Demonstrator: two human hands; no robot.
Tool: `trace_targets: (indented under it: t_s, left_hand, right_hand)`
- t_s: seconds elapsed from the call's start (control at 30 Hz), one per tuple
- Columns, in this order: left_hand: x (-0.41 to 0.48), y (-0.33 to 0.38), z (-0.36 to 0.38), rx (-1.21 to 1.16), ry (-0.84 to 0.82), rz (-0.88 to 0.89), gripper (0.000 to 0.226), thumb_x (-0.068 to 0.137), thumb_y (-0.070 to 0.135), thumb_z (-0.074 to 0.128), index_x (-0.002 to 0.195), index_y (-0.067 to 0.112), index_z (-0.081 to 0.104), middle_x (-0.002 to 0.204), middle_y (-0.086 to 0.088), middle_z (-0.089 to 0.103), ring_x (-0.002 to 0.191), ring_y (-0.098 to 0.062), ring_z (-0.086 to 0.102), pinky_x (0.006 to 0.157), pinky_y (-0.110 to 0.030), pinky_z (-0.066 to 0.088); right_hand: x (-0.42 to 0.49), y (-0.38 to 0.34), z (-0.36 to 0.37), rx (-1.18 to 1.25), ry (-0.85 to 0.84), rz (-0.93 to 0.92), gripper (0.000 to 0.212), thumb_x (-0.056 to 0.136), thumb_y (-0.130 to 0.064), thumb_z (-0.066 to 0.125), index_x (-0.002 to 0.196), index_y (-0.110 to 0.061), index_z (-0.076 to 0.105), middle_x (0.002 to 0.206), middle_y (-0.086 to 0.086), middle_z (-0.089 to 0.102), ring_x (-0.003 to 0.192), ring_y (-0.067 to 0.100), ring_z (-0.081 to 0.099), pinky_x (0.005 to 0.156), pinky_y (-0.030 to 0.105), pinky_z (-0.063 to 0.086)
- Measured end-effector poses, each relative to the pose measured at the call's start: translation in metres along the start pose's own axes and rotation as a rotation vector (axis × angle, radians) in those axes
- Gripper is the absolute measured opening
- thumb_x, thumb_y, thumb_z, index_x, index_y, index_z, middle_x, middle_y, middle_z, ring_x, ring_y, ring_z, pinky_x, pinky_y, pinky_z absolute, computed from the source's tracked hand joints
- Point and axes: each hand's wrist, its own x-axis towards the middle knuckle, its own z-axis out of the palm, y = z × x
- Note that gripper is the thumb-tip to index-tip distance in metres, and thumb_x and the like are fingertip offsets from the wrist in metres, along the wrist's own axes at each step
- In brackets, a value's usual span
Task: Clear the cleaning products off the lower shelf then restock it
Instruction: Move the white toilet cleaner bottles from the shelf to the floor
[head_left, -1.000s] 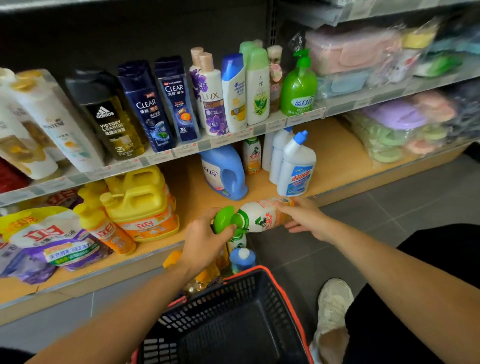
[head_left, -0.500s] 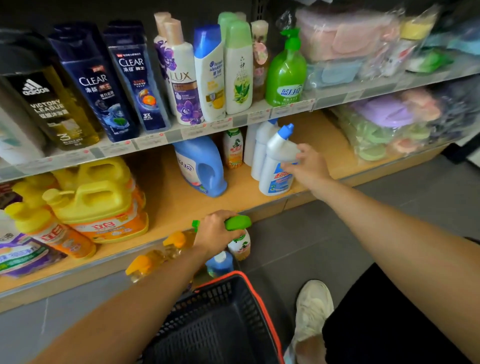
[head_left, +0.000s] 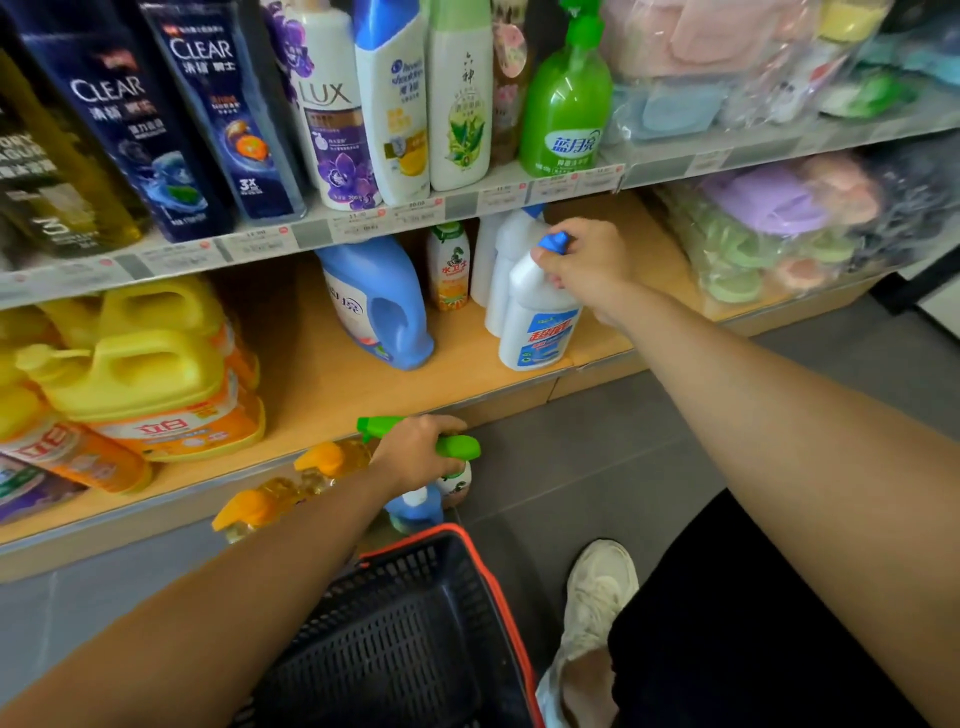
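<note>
On the wooden lower shelf (head_left: 332, 395) stands a white toilet-cleaner bottle with a blue cap (head_left: 537, 322); my right hand (head_left: 584, 260) grips its neck just below the cap. My left hand (head_left: 415, 454) holds the green trigger head of a white spray bottle (head_left: 457, 486) that stands on the floor below the shelf edge. Beside it on the floor are a blue-capped bottle (head_left: 415, 506) and orange-capped yellow bottles (head_left: 291, 491). Still on the shelf: a blue detergent jug (head_left: 374, 306), a small orange-labelled bottle (head_left: 449, 270), more white bottles (head_left: 501, 260) and yellow jugs (head_left: 150, 384).
A black basket with a red rim (head_left: 405, 639) sits on the grey floor under my left arm. The upper shelf (head_left: 363, 228) carries shampoo bottles and a green soap pump (head_left: 566, 98). Bagged sponges (head_left: 769, 228) fill the right bay. My white shoe (head_left: 597, 592) is near the basket.
My left hand set the green-topped spray bottle upright on the floor. My right hand let go of it, reached up to the shelf and closed round the blue-capped white bottle's neck.
</note>
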Motion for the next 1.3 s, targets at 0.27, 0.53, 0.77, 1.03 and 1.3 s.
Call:
trace_targets:
  t_s: [0.27, 0.53, 0.77, 1.03, 1.3]
  left_hand:
    - [-0.031, 0.008, -0.047, -0.134, 0.123, 0.045, 0.048, 0.085, 0.032, 0.080, 0.129, 0.023, 0.064, 0.116, 0.005, 0.072, 0.106, -0.015, 0.067, 0.090, -0.035, 0.055]
    - [-0.080, 0.037, -0.114, -0.287, 0.360, 0.199, 0.089, 0.066, 0.051, 0.088, 0.141, 0.037, 0.042, 0.129, 0.020, 0.057, 0.120, -0.003, 0.054, 0.098, -0.024, 0.046]
    - [-0.139, 0.030, -0.163, -0.340, 0.428, 0.131, 0.071, 0.059, 0.053, 0.090, 0.115, 0.027, 0.056, 0.104, 0.011, 0.071, 0.090, -0.004, 0.069, 0.072, -0.032, 0.061]
    - [-0.196, -0.005, -0.173, -0.269, 0.331, 0.072, 0.065, 0.060, 0.036, 0.095, 0.116, 0.024, 0.064, 0.099, 0.010, 0.076, 0.084, -0.005, 0.074, 0.068, -0.033, 0.063]
    - [-0.188, -0.024, -0.164, -0.419, 0.136, 0.049, 0.058, 0.061, 0.024, 0.097, 0.110, 0.015, 0.067, 0.101, 0.002, 0.078, 0.088, -0.019, 0.077, 0.073, -0.047, 0.064]
  right_hand:
    - [-0.048, -0.028, -0.002, 0.062, 0.051, -0.122, 0.028, 0.086, -0.021, 0.077, 0.107, -0.004, 0.071, 0.098, 0.018, 0.071, 0.094, 0.038, 0.067, 0.086, 0.052, 0.055]
    - [-0.118, -0.111, -0.008, 0.328, -0.148, -0.311, 0.013, 0.089, -0.015, 0.076, 0.098, -0.008, 0.070, 0.064, 0.007, 0.065, 0.056, 0.016, 0.062, 0.063, 0.035, 0.057]
    - [-0.148, -0.135, 0.003, 0.723, -0.386, -0.198, 0.020, 0.096, -0.014, 0.066, 0.103, 0.006, 0.067, 0.073, 0.010, 0.060, 0.057, 0.012, 0.059, 0.057, 0.023, 0.053]
    - [-0.156, -0.120, 0.028, 0.539, -0.624, -0.389, 0.021, 0.087, -0.001, 0.073, 0.101, -0.016, 0.070, 0.098, 0.006, 0.069, 0.078, 0.028, 0.070, 0.070, 0.029, 0.058]
    - [-0.160, -0.105, 0.041, 0.212, -0.560, -0.565, 0.045, 0.078, -0.004, 0.083, 0.116, -0.023, 0.070, 0.105, -0.013, 0.069, 0.097, 0.000, 0.069, 0.087, 0.025, 0.059]
